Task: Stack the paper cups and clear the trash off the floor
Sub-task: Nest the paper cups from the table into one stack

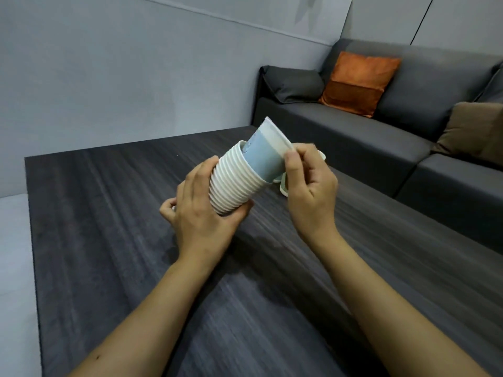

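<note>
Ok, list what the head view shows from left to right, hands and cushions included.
Left hand → stack of paper cups → blue cup being slid into it → right hand → orange cushion → brown cushion. The white cups behind the right hand overlap it, so I leave them out.

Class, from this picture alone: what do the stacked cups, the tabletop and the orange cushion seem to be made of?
Stacked cups: thin matte white paper, judging by the rolled rims. Tabletop: dark wood-grain surface with a slight sheen; whether laminate or real wood cannot be told. Orange cushion: soft fabric, perhaps velvet, going by its uneven sheen.
</note>
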The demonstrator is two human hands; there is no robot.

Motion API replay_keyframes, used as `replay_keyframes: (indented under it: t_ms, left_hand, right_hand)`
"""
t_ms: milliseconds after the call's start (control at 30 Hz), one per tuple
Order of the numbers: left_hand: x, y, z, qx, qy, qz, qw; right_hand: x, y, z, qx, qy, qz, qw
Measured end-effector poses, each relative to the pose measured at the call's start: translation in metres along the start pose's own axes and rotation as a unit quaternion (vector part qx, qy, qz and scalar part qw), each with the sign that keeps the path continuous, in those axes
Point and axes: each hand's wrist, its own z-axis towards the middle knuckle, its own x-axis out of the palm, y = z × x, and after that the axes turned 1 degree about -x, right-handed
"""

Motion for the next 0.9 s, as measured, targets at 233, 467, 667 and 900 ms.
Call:
replay_keyframes:
  t_ms: [233, 467, 667, 900]
  left_hand:
    - [0.024, -0.013, 0.007, -0.004, -0.005, 0.011, 1.000]
    - [0.050, -0.014, 0.009, 0.031, -0.005, 0.056, 0.998]
    - [0.049, -0.006, 0.015, 0.049, 0.015, 0.043, 0.998]
    - [0.044, -0.006, 0.013, 0.028, 0.035, 0.031, 0.999]
  right_hand:
    - [-0.015, -0.033, 0.002, 0.027, 0.056, -0.061, 0.996]
    - [-0.030, -0.082, -0.004, 0.172, 0.132, -0.287, 0.933]
    - [-0.030, -0.080, 0.002, 0.085, -0.015, -0.176, 0.981]
    - [-0.027, -0.039, 0.020, 0.073, -0.128, 0.015, 0.989]
